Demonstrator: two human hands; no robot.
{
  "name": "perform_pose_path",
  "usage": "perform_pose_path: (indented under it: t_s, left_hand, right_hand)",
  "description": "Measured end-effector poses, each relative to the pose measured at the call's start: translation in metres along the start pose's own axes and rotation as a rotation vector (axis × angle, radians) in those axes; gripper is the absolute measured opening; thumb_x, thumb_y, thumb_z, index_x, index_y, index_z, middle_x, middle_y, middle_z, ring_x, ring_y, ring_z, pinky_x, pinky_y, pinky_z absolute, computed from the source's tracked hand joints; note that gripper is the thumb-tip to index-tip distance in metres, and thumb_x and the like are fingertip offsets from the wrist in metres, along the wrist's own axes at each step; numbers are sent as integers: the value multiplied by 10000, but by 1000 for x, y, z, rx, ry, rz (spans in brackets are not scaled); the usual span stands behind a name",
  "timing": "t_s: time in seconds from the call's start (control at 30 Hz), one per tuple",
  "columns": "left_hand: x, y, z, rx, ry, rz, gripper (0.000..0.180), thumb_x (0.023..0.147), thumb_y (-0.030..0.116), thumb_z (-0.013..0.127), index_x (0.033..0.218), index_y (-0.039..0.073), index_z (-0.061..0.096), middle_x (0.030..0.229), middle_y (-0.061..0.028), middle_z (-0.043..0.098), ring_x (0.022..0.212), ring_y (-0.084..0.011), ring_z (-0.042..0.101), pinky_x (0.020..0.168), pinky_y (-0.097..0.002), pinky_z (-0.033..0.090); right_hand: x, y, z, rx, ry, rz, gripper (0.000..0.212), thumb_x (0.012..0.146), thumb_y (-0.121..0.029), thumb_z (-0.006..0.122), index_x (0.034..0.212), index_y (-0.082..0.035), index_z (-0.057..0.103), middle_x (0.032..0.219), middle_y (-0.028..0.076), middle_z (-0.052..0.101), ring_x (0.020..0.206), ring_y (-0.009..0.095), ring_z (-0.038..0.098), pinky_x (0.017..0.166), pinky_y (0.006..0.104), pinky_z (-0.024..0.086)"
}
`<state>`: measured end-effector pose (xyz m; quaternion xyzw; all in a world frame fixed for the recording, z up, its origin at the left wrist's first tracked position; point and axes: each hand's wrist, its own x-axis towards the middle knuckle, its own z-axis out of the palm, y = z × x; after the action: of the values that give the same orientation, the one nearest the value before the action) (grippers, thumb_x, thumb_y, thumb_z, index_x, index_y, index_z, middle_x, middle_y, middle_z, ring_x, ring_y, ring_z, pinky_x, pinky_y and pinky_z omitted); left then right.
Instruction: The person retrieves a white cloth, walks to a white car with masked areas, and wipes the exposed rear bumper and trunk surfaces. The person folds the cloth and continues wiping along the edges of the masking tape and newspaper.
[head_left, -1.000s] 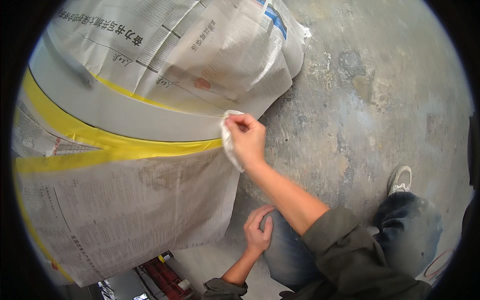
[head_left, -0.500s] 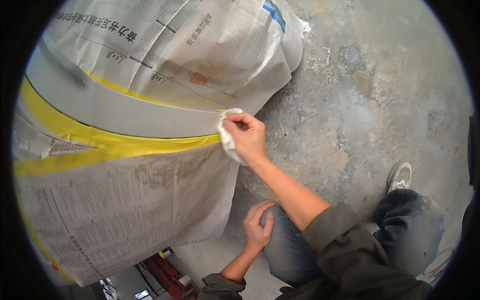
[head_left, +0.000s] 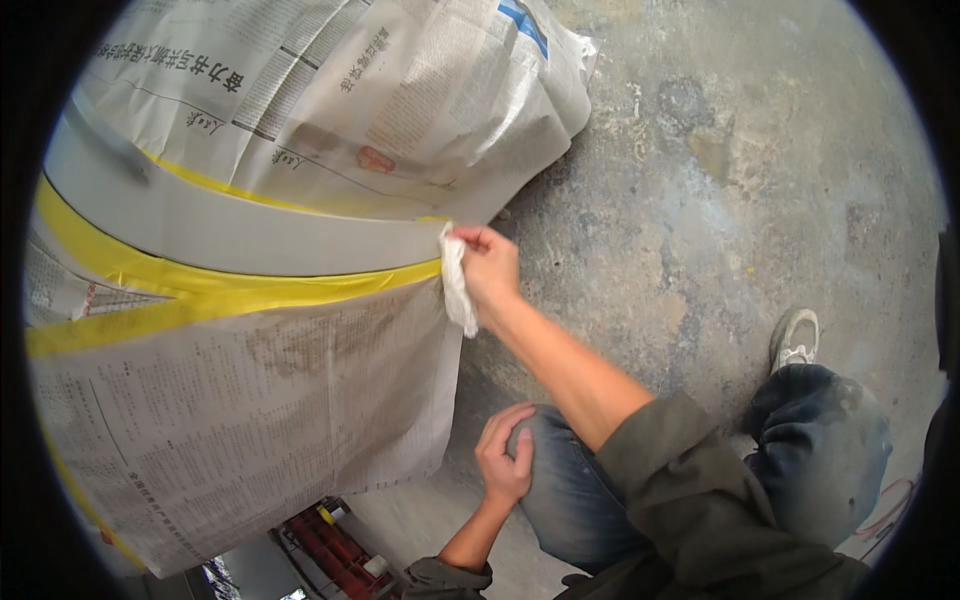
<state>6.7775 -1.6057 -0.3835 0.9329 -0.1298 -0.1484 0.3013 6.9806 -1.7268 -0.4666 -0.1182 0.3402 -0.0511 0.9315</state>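
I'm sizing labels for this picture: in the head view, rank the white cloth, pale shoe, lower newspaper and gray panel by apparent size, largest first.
1. Lower newspaper
2. Gray panel
3. White cloth and pale shoe: too alike to rank

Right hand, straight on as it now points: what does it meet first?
The right hand would likely meet the grey panel, through the white cloth it holds; depth unclear, perhaps touching now.
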Motion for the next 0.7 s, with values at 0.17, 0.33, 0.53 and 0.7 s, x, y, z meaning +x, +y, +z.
perform_pose_path:
  t_s: [0.17, 0.33, 0.53, 0.7]
  left_hand:
    - [-1, 1, -1, -5, 3, 0, 250, 878, 39, 607, 1097, 5, 722, 1160, -177, 732, 1109, -351, 680, 1007, -411, 502]
    - [-3, 0, -2, 0, 9, -9, 251, 878, 42, 606, 1098, 4, 722, 1165, -176, 732, 1112, -349, 681, 1005, -410, 503]
    - [-4, 3, 0, 11, 10, -13, 255, 881, 46, 604, 1103, 4, 723, 1172, -174, 731, 1117, -346, 681, 1005, -408, 504]
    - [0, 5, 1, 14, -2, -18, 259, 882, 47, 604, 1108, 5, 724, 1172, -175, 731, 1117, -346, 681, 1003, -404, 506]
  right_hand:
    - [2, -6, 3, -32, -22, -41, 122, 970, -53, 710, 1048, 41, 700, 947, 77, 727, 816, 105, 664, 709, 261, 547]
    - [-25, 2, -31, -287, -148, -71, 95, 952, -58, 725, 1018, 9, 720, 962, 61, 729, 871, 114, 661, 776, 264, 529]
    - [1, -15, -63, -304, -40, -143, 93, 958, -65, 657, 1025, -3, 638, 896, 33, 711, 787, 106, 638, 702, 273, 506]
    - [-4, -27, -28, -564, -59, -275, 229, 908, -168, 708, 1052, 8, 687, 810, 74, 723, 719, 137, 649, 663, 311, 500]
